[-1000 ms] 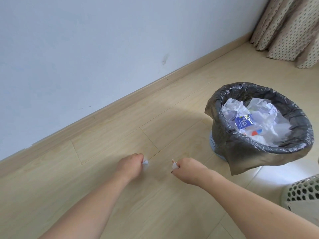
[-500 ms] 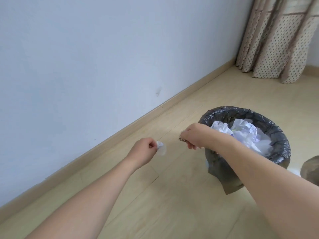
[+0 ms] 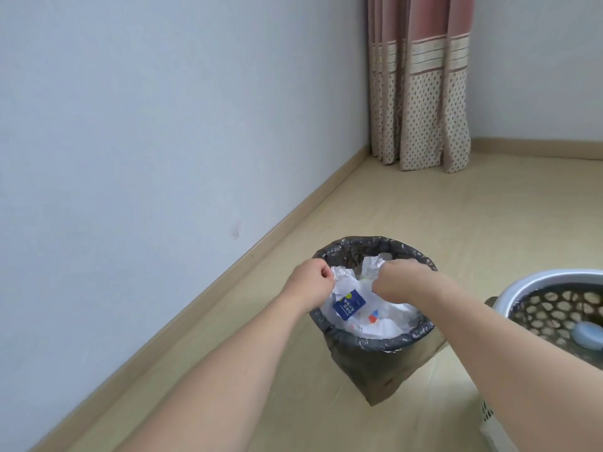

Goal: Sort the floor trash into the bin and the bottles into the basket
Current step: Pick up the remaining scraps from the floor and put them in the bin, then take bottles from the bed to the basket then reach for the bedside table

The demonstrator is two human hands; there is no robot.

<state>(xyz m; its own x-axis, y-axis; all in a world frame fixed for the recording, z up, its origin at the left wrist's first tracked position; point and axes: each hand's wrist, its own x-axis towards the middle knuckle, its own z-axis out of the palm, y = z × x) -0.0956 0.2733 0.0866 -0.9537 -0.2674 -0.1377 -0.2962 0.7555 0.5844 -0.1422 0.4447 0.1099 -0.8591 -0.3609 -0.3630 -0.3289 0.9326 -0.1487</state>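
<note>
Floor (image 3: pixel 424 223): bare wood in view; no trash visible.
Bin (image 3: pixel 365 350): black-lined, nearly full of crumpled paper.
Basket (image 3: pixel 535 285): right of bin; holds what seems a bottle.
Hands: left hand (image 3: pixel 306 285) and right hand (image 3: pixel 401 282) over the bin, fingers curled; contents hidden, cannot tell.
Progress: seemingly near finished.

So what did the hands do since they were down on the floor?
Both hands lifted off the floor and moved right, over the bin. The left hand and right hand now hang curled above the crumpled paper; whether they still pinch their tiny scraps is unclear. The bin and basket stayed put.
</note>
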